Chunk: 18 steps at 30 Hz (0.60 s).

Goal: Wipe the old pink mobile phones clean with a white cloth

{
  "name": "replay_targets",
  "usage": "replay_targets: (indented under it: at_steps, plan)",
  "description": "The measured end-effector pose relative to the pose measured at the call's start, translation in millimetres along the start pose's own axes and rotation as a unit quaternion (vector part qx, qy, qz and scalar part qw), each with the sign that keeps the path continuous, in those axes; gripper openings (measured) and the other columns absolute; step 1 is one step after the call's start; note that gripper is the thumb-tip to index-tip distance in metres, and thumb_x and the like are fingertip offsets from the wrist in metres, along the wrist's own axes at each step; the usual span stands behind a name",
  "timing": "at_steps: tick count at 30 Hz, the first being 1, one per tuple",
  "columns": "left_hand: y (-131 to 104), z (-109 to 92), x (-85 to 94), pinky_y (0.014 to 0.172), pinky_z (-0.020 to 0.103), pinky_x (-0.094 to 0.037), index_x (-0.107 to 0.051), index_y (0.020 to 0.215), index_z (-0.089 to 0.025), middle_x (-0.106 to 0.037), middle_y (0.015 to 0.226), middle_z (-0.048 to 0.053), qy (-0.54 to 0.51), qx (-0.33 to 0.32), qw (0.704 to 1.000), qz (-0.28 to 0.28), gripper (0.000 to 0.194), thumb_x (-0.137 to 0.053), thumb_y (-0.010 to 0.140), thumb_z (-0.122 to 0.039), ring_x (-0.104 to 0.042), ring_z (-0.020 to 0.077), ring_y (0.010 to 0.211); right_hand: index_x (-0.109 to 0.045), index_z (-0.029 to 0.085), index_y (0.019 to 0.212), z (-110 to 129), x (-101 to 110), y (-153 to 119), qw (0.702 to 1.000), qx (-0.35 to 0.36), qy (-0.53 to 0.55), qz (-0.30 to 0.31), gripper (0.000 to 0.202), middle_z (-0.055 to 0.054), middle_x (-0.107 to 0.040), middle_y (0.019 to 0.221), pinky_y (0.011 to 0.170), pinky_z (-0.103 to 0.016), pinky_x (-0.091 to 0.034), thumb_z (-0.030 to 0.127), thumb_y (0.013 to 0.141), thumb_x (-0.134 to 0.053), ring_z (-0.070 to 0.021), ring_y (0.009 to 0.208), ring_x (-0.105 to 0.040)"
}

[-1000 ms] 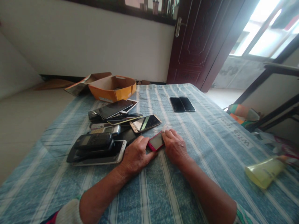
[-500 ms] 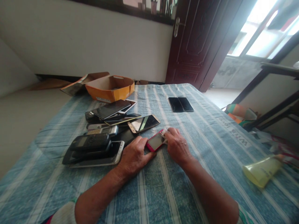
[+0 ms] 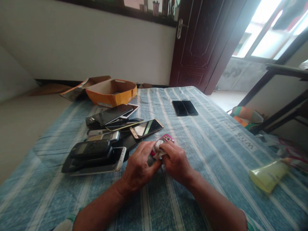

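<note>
My left hand [image 3: 140, 161] grips a small pink-edged phone [image 3: 168, 138] by its left end, just above the striped cloth. The far end shows what looks like a camera part. Pinched in my right hand [image 3: 176, 160] is a crumpled white tissue [image 3: 158, 150], pressed against the phone's surface. Both hands nearly meet and hide much of the phone. Left of them lies a heap of phones: a white-framed phone [image 3: 120, 159], a black handset [image 3: 90, 149] on top of it, and a gold phone [image 3: 147, 128] at the heap's right side.
An open orange cardboard box [image 3: 112, 96] stands at the back left. Two dark phones [image 3: 185, 108] lie side by side farther back on the striped cloth [image 3: 204, 192]. Toward the right edge is a yellow translucent object [image 3: 269, 175]. A dark red door [image 3: 199, 41] stands beyond.
The pink phone has been turned from its screen side to its other side. My right hand has moved left with the tissue, closer to my left hand. The view shifted slightly.
</note>
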<state>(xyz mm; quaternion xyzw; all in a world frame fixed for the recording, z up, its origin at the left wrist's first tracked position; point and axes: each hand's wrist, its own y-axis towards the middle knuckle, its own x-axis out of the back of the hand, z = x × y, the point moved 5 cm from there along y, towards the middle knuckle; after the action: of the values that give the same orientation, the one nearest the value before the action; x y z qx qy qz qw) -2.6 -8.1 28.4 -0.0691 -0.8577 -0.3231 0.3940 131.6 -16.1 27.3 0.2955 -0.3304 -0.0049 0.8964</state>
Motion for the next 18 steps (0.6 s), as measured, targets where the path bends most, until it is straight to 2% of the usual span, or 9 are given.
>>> replay_targets:
  at_steps: [2, 5, 9, 11, 14, 16, 18]
  plan:
    - [1, 0, -0.1, 0.086, 0.033, -0.052, -0.057, 0.116, -0.017, -0.064, 0.111, 0.010, -0.061, 0.021, 0.998, 0.013, 0.037, -0.057, 0.081, -0.029, -0.062, 0.0221, 0.097, -0.068, 0.018, 0.088, -6, -2, 0, 0.993, -0.052, 0.101, 0.017, 0.023, -0.002, -0.065, 0.079, 0.067, -0.023, -0.044, 0.010, 0.079, -0.048, -0.0142, 0.074, -0.058]
    - [4, 3, 0.3, 0.068, 0.026, -0.052, -0.064, 0.103, -0.018, -0.067, 0.096, 0.006, -0.132, 0.073, 0.988, 0.039, 0.026, -0.057, 0.081, -0.029, -0.063, 0.0171, 0.078, -0.071, 0.018, 0.089, -12, -6, 1, 0.968, -0.125, 0.211, 0.055, 0.020, 0.000, -0.067, 0.078, 0.067, -0.023, -0.044, 0.015, 0.080, -0.054, -0.0133, 0.074, -0.060]
    - [5, 10, 2.9, 0.073, 0.026, -0.049, -0.069, 0.084, -0.018, -0.069, 0.085, 0.004, -0.218, 0.143, 0.965, 0.026, 0.015, -0.058, 0.079, -0.026, -0.063, 0.0176, 0.080, -0.072, 0.017, 0.085, -15, -4, 3, 0.947, -0.178, 0.257, 0.078, 0.015, 0.001, -0.063, 0.072, 0.060, -0.021, -0.041, 0.020, 0.078, -0.060, -0.0111, 0.067, -0.055]
    - [3, 16, -0.1, 0.063, 0.025, -0.047, -0.070, 0.081, -0.018, -0.068, 0.075, 0.002, -0.277, 0.207, 0.938, 0.025, 0.015, -0.060, 0.077, -0.028, -0.061, 0.0158, 0.069, -0.072, 0.016, 0.087, -16, -3, 3, 0.929, -0.198, 0.294, 0.105, 0.015, 0.002, -0.060, 0.070, 0.056, -0.020, -0.039, 0.021, 0.075, -0.064, -0.0093, 0.062, -0.051]
    - [-1, 21, -7.6, 0.044, 0.021, -0.035, -0.068, 0.082, -0.016, -0.060, 0.058, -0.001, -0.380, 0.311, 0.871, 0.024, 0.020, -0.064, 0.073, -0.033, -0.047, 0.0098, 0.046, -0.070, 0.016, 0.095, -16, -2, 1, 0.878, -0.224, 0.383, 0.178, 0.024, 0.003, -0.060, 0.069, 0.053, -0.018, -0.039, 0.022, 0.072, -0.069, -0.0077, 0.058, -0.049]
    - [-1, 20, -10.8, 0.043, 0.020, -0.033, -0.067, 0.078, -0.014, -0.057, 0.054, -0.002, -0.430, 0.342, 0.835, 0.029, 0.021, -0.067, 0.070, -0.034, -0.043, 0.0082, 0.044, -0.069, 0.016, 0.100, -16, -1, -1, 0.847, -0.231, 0.425, 0.220, 0.032, 0.003, -0.061, 0.071, 0.053, -0.018, -0.040, 0.022, 0.070, -0.072, -0.0074, 0.058, -0.050]
    - [-1, 16, -12.4, 0.043, 0.019, -0.033, -0.065, 0.073, -0.014, -0.055, 0.053, -0.003, -0.467, 0.357, 0.808, 0.037, 0.021, -0.069, 0.069, -0.034, -0.044, 0.0075, 0.044, -0.068, 0.016, 0.102, -17, -1, -3, 0.832, -0.234, 0.441, 0.243, 0.035, 0.004, -0.061, 0.071, 0.052, -0.018, -0.040, 0.020, 0.067, -0.074, -0.0071, 0.057, -0.051]
